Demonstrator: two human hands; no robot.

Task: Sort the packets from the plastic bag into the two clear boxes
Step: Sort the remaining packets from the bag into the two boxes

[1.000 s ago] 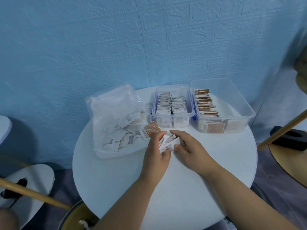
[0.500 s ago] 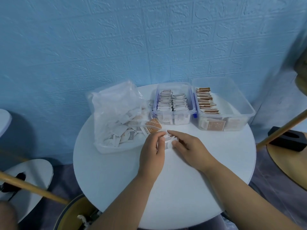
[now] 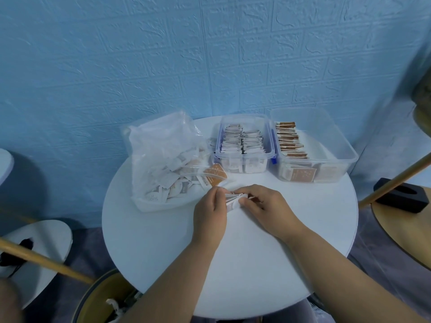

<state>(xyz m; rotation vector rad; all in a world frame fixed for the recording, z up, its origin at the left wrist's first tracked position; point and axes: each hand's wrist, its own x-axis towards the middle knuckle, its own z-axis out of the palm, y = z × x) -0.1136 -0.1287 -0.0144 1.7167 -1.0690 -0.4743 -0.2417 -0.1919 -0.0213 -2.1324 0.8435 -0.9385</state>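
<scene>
— Between the two grips, low over the round white table: a small stack of white paper packets, edges drawn level. Touching the table or just clear of it, impossible to tell.

— Held how?

— Pinched from both ends. Left grip curled round the near-left end, right grip curled on the other, fingertips over the top. Squared up, probably, to go in as one bundle rather than singly.

— And the source?

— Just left of the stack: crumpled clear plastic bag, lying on its side, mouth turned toward the grips for easy reach, heaped with loose white packets. At the mouth, one orange-brown packet.

— Destinations?

— Behind the grips, side by side near the blue wall: clear plastic box with blue clips, packed with two rows of white packets on edge; right of it, larger clear plastic box, one row of orange-brown packets along its left wall. Stood on edge to fit more, seemingly.

— So bound for?

— Judging by colour, the blue-clipped box. Little room left; likely need to part the rows first.
</scene>
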